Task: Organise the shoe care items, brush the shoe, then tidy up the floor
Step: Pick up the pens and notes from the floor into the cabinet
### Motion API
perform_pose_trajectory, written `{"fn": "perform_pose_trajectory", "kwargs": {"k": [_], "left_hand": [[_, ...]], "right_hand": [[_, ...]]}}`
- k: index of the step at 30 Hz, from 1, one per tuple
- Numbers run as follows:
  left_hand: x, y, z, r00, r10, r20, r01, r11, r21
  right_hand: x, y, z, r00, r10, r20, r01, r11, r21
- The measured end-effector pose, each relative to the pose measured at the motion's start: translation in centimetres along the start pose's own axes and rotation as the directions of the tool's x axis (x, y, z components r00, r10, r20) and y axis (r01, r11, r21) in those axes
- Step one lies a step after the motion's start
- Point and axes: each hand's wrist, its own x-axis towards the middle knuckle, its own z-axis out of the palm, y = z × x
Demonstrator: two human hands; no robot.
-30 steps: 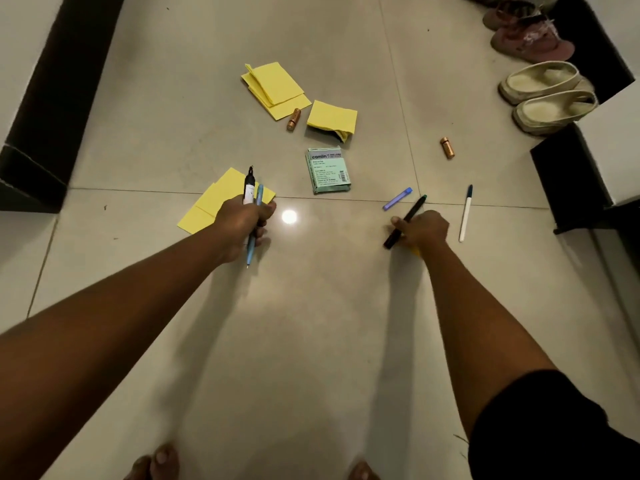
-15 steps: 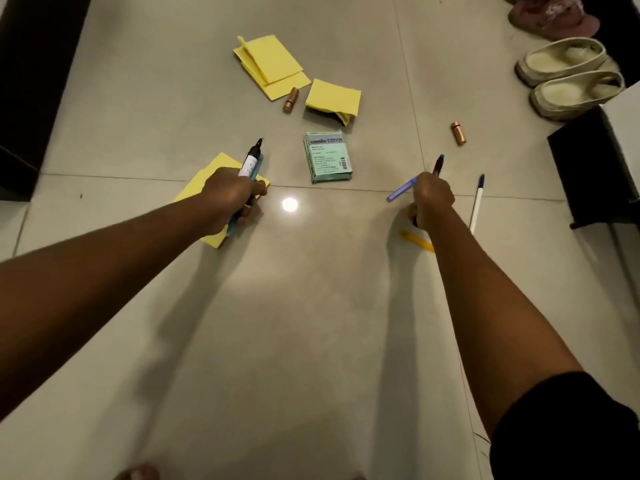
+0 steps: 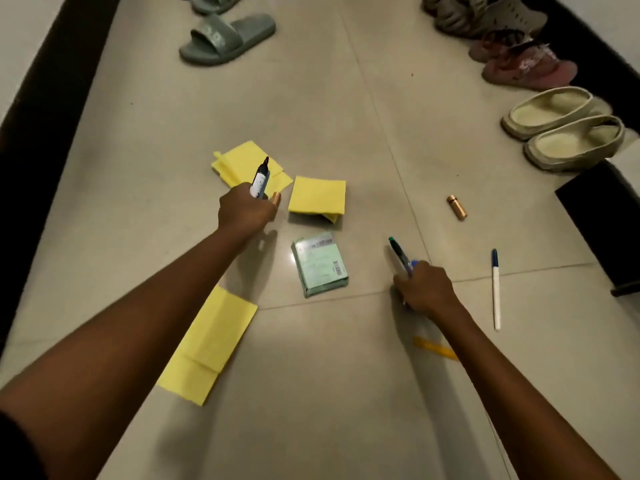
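My left hand (image 3: pixel 246 213) is closed around a black-capped marker (image 3: pixel 260 178) that points up, right beside a small copper tube (image 3: pixel 276 198) on the floor. My right hand (image 3: pixel 424 291) is closed on a green-tipped black marker (image 3: pixel 398 251) together with a blue pen (image 3: pixel 412 265). Yellow cloths lie around: a folded stack (image 3: pixel 239 164) behind my left hand, one (image 3: pixel 317 196) in the middle and one (image 3: pixel 211 344) under my left forearm. A green packet (image 3: pixel 320 263) lies between my hands.
A white pen with a blue cap (image 3: pixel 496 289), a second copper tube (image 3: pixel 457 207) and a yellow pen (image 3: pixel 434 348) lie on the tiles at the right. Beige slippers (image 3: pixel 561 129), pink shoes (image 3: pixel 526 64) and grey-green slides (image 3: pixel 225 38) line the far floor. A black cabinet edge (image 3: pixel 599 220) stands right.
My left hand moved forward from the near yellow cloth to the copper tube by the far stack. My right hand has taken the blue pen alongside the marker. The view shifted forward.
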Motion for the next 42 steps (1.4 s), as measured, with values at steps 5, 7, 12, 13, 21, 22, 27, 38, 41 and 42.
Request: {"fn": "perform_pose_trajectory", "kwargs": {"k": [5,7,12,13,21,22,27,38,41,42], "left_hand": [[2.6,1.3,2.0,0.984,0.132,0.121,-0.161,0.950,0.269],[3.2,1.4,2.4,0.969,0.166,0.185,-0.228,0.892,0.390],[3.5,1.6,2.1,0.936,0.179,0.302,-0.333,0.727,0.601],[3.5,1.8,1.9,0.934,0.155,0.323,-0.330,0.723,0.607],[3.3,5.8,0.3,0.909,0.107,0.404,-0.229,0.936,0.267],[3.2,6.2,0.2,0.904,0.103,0.414,-0.200,0.959,0.199],[2.0,6.9,1.0,0.868,0.061,0.494,-0.081,0.997,0.020],[0.8,6.0,1.6,0.752,0.031,0.658,-0.022,1.000,-0.022],[0.9,5.4,1.4,0.789,0.110,0.605,-0.155,0.988,0.023],[1.0,5.1,1.4,0.813,0.157,0.560,-0.218,0.975,0.042]], "right_hand": [[1.1,0.5,-3.0,0.966,0.077,0.246,-0.154,0.937,0.313],[1.0,1.6,-4.9,0.915,0.034,0.403,-0.277,0.779,0.562],[1.8,5.7,-9.3,0.928,0.073,0.366,-0.333,0.608,0.721],[2.2,6.7,-10.0,0.952,0.144,0.271,-0.294,0.682,0.670],[3.0,10.7,-8.7,0.979,0.195,-0.052,-0.188,0.975,0.116],[3.2,10.6,-8.4,0.980,0.183,-0.081,-0.176,0.981,0.079],[4.3,8.5,-9.8,0.982,0.182,0.042,-0.184,0.982,0.045],[10.0,3.6,-11.9,0.975,0.091,-0.201,-0.026,0.952,0.306],[10.5,1.7,-10.2,0.966,-0.032,-0.256,0.046,0.998,0.049],[10.4,1.3,-9.7,0.962,-0.057,-0.268,0.054,0.998,-0.018]]}}
